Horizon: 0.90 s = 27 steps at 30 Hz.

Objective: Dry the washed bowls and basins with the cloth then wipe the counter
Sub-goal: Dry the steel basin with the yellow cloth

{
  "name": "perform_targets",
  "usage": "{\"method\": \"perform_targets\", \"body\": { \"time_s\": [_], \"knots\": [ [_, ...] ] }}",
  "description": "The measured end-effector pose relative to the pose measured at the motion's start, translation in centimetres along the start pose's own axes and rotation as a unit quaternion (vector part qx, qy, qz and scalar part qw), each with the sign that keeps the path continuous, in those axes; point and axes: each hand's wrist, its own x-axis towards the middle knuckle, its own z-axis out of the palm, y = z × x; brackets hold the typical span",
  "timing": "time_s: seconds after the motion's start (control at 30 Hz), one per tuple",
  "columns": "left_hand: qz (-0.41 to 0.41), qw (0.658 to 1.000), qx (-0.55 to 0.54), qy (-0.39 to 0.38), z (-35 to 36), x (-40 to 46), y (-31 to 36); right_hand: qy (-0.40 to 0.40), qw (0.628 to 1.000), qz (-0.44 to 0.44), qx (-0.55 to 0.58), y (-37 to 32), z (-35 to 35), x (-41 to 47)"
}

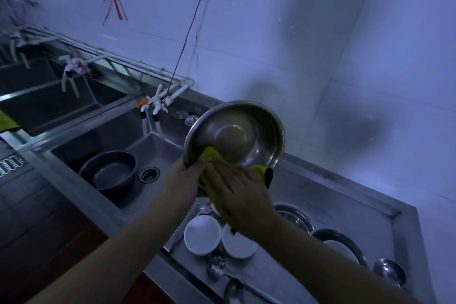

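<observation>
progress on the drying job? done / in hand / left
Done: can't tell; two white bowls lie on the steel counter, dryness unclear.
In hand: left hand holds the tilted steel basin; right hand presses the yellow cloth against its rim.
Left: dark basin in sink, counter wipe.

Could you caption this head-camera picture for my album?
Left hand tilts a steel basin while the right hand presses a yellow cloth against it.

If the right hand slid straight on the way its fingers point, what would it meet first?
Probably the left hand: the right hand lies flat on the yellow cloth at the steel basin rim, fingers aimed up-left toward it. Depth is unclear.
</observation>
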Motion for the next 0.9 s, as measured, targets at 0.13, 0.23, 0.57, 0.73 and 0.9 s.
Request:
{"method": "perform_targets", "body": {
  "time_s": [0.13,0.23,0.57,0.73,0.9],
  "knots": [
    [0.024,0.994,0.098,-0.048,-1.1,0.1,1.4,0.001,0.985,-0.126,-0.116,5.6,-0.7,-0.8],
    [0.015,0.993,0.102,-0.056,-0.7,0.7,2.3,0.034,0.984,-0.118,-0.128,6.6,-1.2,-0.4],
    [-0.029,0.982,0.142,-0.122,-0.1,2.2,3.9,0.070,0.987,-0.092,-0.109,4.5,-0.6,-0.1],
    [-0.017,0.988,0.124,-0.090,0.0,2.4,4.4,0.080,0.985,-0.100,-0.115,5.9,-0.9,0.1],
    [0.027,0.999,-0.029,-0.004,2.6,0.7,0.0,0.115,0.990,0.010,-0.083,2.1,0.6,0.8]
  ]
}}
